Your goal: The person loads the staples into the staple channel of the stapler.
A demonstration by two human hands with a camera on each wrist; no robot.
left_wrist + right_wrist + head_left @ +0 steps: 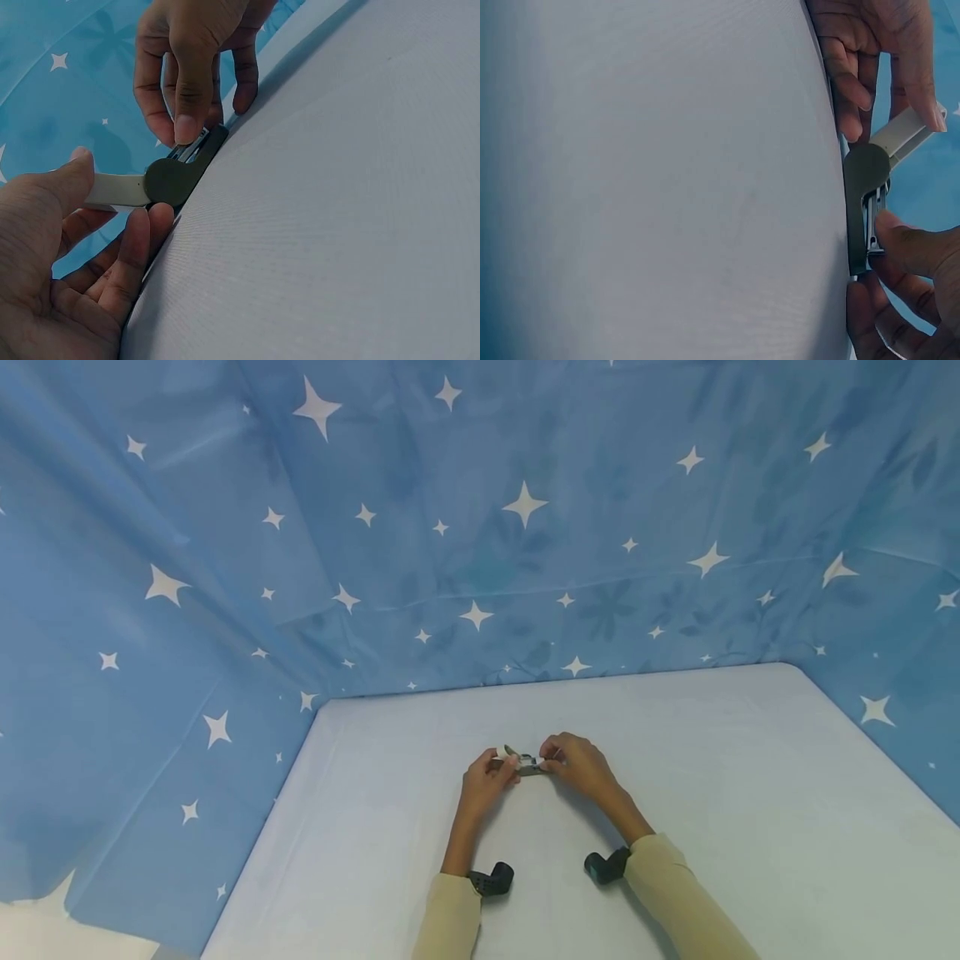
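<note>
While the cream handle [120, 190] is pinched by the left hand [483, 783], the metal rail [873, 221] is pinched near its end by the right hand [581, 766]; on both, thumb and fingers are closed down to the part's thickness. Both parts belong to a small stapler [530, 767], handle swung well away from the dark green base [166, 182]. It is held between the hands, toward the table's far side; base contact with the white table [360, 827] can't be confirmed. Judged light, stiff-shelled, somewhat slippery; rail and hinge likely the fragile bits. Best gripped at the base by the round hinge, rail taken by its sides, unforced. Table is backed by a blue star-print curtain [480, 560].
</note>
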